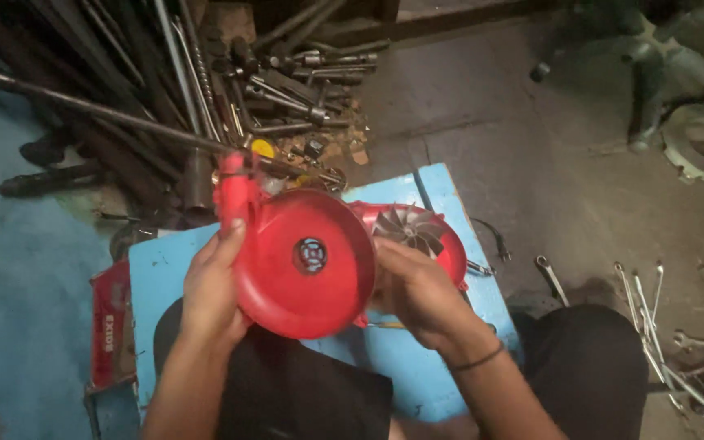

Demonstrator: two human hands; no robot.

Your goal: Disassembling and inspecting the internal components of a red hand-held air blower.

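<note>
Left hand (212,281) wraps the left edge of a round red cover (303,265), fingers closed on the rim and its upright spout; grip holding the cover. Right hand (417,293) closed on the cover's right side, partly behind it. Cover held tilted above a blue surface (450,204). Just behind it sits a red housing (450,244) with a silver fan wheel (409,230) showing. Metal rods (124,118) piled on the floor beyond; wrenches (653,326) scattered at right.
</note>
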